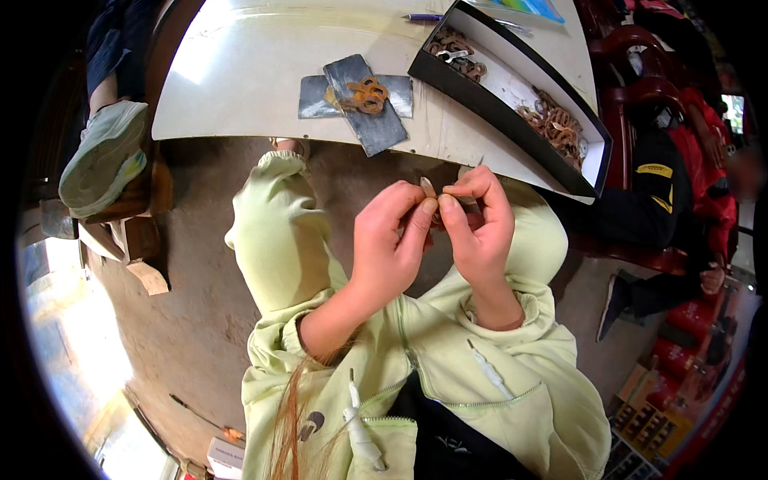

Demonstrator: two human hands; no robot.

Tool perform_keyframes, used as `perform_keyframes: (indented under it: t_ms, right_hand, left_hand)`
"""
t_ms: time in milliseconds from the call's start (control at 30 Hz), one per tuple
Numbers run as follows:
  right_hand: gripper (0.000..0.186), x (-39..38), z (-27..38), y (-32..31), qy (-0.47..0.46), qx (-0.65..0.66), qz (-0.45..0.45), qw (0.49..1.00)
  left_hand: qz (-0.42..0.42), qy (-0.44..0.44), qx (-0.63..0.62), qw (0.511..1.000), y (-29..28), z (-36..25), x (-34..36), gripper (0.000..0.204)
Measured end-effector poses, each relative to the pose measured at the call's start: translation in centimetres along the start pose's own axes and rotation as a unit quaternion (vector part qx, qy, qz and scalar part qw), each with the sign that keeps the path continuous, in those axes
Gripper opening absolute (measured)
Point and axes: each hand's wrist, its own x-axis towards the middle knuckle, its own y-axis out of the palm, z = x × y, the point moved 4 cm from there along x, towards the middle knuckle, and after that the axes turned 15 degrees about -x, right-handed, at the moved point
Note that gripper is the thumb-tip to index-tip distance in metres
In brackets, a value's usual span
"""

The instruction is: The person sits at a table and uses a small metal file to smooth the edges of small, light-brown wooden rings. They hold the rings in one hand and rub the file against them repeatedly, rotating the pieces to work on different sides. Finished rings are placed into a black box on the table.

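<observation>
My left hand [390,234] and my right hand [482,228] meet in front of me, just short of the table's near edge. Thumbs and forefingers of both pinch a small brownish piece [428,189] with a pale pointed end; its kind is not clear, and the fingers hide most of it. Beyond the hands, two flat dark grey slabs [374,132] lie crossed on the table. On the upper slab rests a clump of orange-brown looped pieces [368,97].
A long black box [490,113] with a white inside stands at the right of the white table [248,76], holding heaps of brown looped pieces [552,126]. Behind it lies a purple pen [422,17]. People sit at both sides; a grey shoe [106,160] shows at left.
</observation>
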Motion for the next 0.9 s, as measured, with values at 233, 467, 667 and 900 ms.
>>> perform_keyframes:
  t_ms: [233, 467, 667, 900]
  right_hand:
    - [0.009, -0.2, -0.3, 0.0, 0.022, 0.003, -0.012, 1.000]
    - [0.009, -0.1, -0.7, -0.3, 0.073, 0.086, -0.002, 0.994]
    - [0.014, -0.1, -0.8, -0.4, 0.089, 0.144, -0.014, 0.985]
    - [0.014, -0.3, -0.5, -0.1, 0.071, 0.115, -0.033, 0.990]
  left_hand:
    - [0.023, 0.003, 0.010, 1.000, 0.1, 0.1, 0.0, 0.010]
    - [-0.038, -0.030, -0.186, 0.981, -0.7, -0.5, 0.5, 0.020]
    - [-0.033, -0.083, -0.212, 0.973, -0.8, -0.1, 0.5, 0.022]
    - [-0.037, -0.079, -0.211, 0.974, -0.7, -0.6, 0.6, 0.021]
